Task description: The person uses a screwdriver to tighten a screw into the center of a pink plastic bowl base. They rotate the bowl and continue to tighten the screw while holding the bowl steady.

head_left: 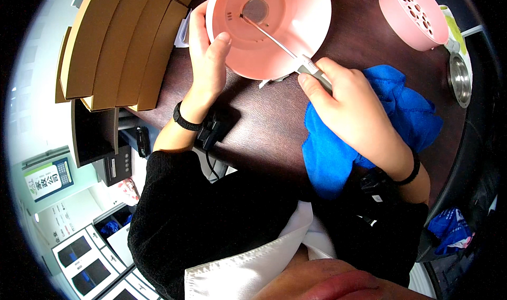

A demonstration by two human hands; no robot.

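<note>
A pink bowl-shaped plastic housing is tilted toward me at the top of the view. Its inside shows a round grey disc and small holes. My left hand grips the housing at its left rim, thumb on the near side and fingers behind. In my right hand is a screwdriver with a grey handle, held between thumb and fingers. The long thin shaft reaches into the housing, and its tip is at a small spot just left of the disc. Whether a screw sits there is too small to tell.
A crumpled blue cloth lies under my right forearm on the dark table. A pink perforated part and a steel dish stand at the right. Cardboard boxes line the left; a black adapter lies near my left wrist.
</note>
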